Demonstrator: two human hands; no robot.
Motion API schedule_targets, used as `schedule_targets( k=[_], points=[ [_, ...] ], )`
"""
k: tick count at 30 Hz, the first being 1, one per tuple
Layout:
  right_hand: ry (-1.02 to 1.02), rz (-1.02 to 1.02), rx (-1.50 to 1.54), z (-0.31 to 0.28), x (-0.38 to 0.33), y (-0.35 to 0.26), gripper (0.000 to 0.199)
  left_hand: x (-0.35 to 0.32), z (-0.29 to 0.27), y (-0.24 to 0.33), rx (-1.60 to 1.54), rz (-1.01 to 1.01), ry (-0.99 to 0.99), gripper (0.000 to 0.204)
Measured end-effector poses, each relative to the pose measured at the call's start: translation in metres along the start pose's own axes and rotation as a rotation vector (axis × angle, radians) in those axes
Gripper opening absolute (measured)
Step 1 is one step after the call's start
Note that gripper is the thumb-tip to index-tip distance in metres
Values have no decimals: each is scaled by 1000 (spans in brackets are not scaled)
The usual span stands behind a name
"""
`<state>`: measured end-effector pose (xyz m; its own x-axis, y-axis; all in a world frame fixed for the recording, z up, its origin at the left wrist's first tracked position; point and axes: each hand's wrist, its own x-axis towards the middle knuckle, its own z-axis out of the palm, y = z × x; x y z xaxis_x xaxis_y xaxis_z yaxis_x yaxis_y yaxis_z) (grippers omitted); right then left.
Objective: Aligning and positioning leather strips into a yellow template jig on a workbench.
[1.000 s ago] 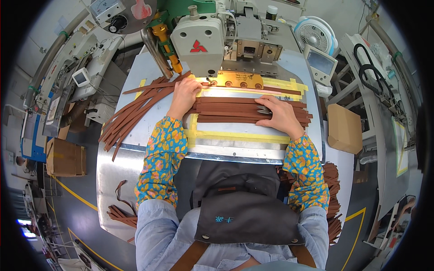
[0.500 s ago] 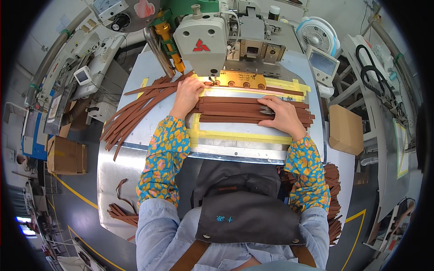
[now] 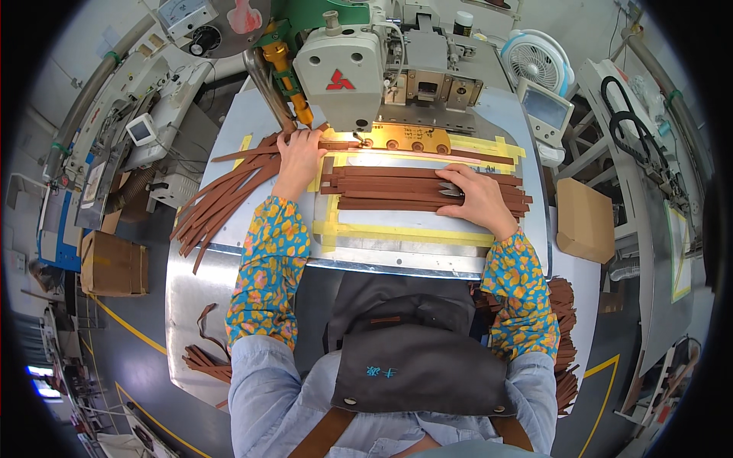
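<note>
My left hand (image 3: 299,162) is closed around the end of a brown strap strip (image 3: 340,145), which runs right to the sewing machine's needle area. Beside that hand, a fan of loose brown strips (image 3: 229,195) spreads over the left side of the table. My right hand (image 3: 482,200) rests on a flat row of brown strips (image 3: 389,188). Small thread snips (image 3: 450,189) are tucked in its grip, their blades pointing left. A yellow metal plate with round holes (image 3: 416,139) lies over the strip under the machine head (image 3: 340,72).
Yellow tape (image 3: 405,231) marks the table top. Behind stand a white fan (image 3: 537,61) and a small screen (image 3: 545,104). Cardboard boxes flank the table on the left (image 3: 114,263) and right (image 3: 585,221). More brown strips (image 3: 563,343) are heaped at the right.
My left hand has shifted left and slightly up, away from the needle, uncovering the left ends of the strip row. My right hand has barely moved and still has the snips.
</note>
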<state>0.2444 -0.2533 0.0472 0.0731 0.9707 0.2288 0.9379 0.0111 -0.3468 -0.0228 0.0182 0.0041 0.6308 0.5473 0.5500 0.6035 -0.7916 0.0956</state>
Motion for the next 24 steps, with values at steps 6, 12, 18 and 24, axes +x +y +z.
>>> schedule_targets(
  k=[6,12,18,24],
  points=[
    [3,-18,13,1,1,-1,67,-6,-26,-1,109,232,-39,19],
    [-48,-38,15,-16,0,-11,69,-34,-59,-5,245,230,-36,12],
    [-48,-3,43,-6,0,-24,71,-71,-103,-57,69,118,-76,43],
    [-34,-28,49,-2,2,-27,70,-89,-94,-120,291,-130,-219,85]
  ],
)
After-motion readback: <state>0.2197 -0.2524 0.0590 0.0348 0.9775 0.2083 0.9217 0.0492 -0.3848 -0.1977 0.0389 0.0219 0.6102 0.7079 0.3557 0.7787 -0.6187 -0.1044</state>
